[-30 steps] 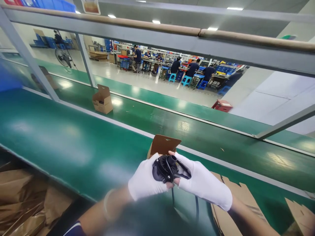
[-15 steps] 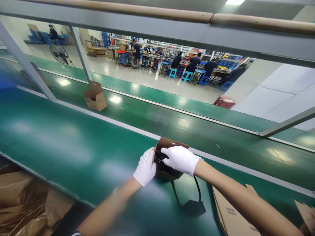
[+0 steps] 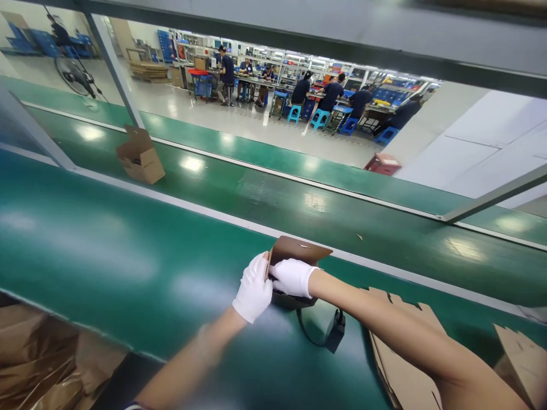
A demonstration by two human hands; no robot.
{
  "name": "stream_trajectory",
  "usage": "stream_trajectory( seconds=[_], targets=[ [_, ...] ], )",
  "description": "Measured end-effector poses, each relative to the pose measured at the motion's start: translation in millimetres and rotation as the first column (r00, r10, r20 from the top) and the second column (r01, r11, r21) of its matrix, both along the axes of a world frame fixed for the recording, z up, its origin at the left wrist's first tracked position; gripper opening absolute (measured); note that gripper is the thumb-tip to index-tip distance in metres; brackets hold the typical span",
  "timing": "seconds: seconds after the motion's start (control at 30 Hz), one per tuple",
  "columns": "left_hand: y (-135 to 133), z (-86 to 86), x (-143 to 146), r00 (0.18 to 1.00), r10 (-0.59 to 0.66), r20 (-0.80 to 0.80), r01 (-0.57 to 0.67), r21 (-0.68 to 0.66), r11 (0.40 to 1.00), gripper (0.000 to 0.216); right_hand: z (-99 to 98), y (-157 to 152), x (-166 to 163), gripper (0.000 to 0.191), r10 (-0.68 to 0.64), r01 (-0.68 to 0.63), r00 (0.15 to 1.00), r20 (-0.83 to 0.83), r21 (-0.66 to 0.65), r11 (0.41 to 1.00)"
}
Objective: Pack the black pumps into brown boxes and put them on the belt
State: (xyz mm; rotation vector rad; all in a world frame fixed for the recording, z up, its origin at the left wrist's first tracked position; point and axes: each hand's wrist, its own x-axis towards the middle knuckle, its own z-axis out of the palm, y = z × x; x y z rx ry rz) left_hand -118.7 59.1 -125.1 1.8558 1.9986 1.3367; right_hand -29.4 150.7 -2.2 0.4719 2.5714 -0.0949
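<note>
An open brown cardboard box (image 3: 299, 249) sits on the green belt, its back flap standing up. My left hand (image 3: 253, 289), in a white glove, is closed on the box's left wall, fingers outside it. My right hand (image 3: 294, 278), gloved too, reaches down inside the box with its fingers bent. Whatever those fingers press or hold is hidden by the hand and the box walls. A black cord (image 3: 304, 330) hangs out over the front of the box and ends in a black block (image 3: 336, 331) on or just above the belt.
Flattened cardboard boxes (image 3: 405, 353) lie to the right, with more cardboard (image 3: 521, 356) at the far right. Another open box (image 3: 143, 162) stands on the far belt, beyond a metal rail (image 3: 192, 210). Brown wrapping (image 3: 38, 359) fills the lower left. Co-workers sit in the background.
My right hand has gone deeper into the box, and the dark item under it no longer shows. The cord's black block has shifted left and up. The left hand keeps its grip.
</note>
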Motion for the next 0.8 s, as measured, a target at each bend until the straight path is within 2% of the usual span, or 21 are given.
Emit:
stream_trajectory(
  seconds=[0.1,0.17,0.2,0.3,0.37,0.47,0.53,0.6,0.7,0.8],
  targets=[
    [-2,-0.3,-5,1.000,0.019,-0.008,-0.019,0.002,1.000,0.057,26.6,-6,33,0.029,-0.008,0.025,0.981,-0.196,0.083,0.996],
    [-7,4.5,-8,0.999,0.035,-0.025,-0.034,0.031,0.999,0.054,40.4,-10,67,0.025,-0.107,0.163,0.920,-0.376,0.121,0.979],
    [-11,9.4,-8,0.998,0.045,-0.041,-0.043,0.053,0.998,0.055,43.4,-10,87,0.027,-0.199,0.265,0.881,-0.429,0.099,0.959],
    [-24,33.5,-5,0.993,0.074,-0.096,-0.060,0.133,0.989,0.059,30.9,-6,146,0.029,-0.549,0.562,0.754,-0.361,-0.077,0.823],
    [-32,52.2,2,0.990,0.036,-0.135,-0.008,0.202,0.979,0.060,5.8,-2,178,0.038,-0.684,0.643,0.701,-0.199,-0.238,0.728],
    [-32,71.0,18,0.971,-0.114,-0.209,0.167,0.251,0.954,0.057,-41.8,-3,203,0.073,-0.728,0.596,0.685,-0.036,-0.547,0.588],
    [-25,73.9,29,0.946,-0.195,-0.260,0.247,0.186,0.951,0.054,-67.9,-7,207,0.081,-0.765,0.492,0.642,-0.053,-0.736,0.464],
    [-15,71.1,38,0.924,-0.226,-0.308,0.258,0.065,0.964,0.052,-82.7,-14,207,0.079,-0.796,0.363,0.600,-0.085,-0.857,0.365],
    [-2,64.8,45,0.893,-0.263,-0.366,0.236,-0.117,0.965,0.050,-81.1,-27,210,0.068,-0.784,0.255,0.618,-0.063,-0.927,0.276],
    [3,63.4,46,0.869,-0.304,-0.390,0.227,-0.230,0.946,0.048,-58.8,-41,219,0.063,-0.787,0.206,0.617,-0.005,-0.964,0.167]
  ],
)
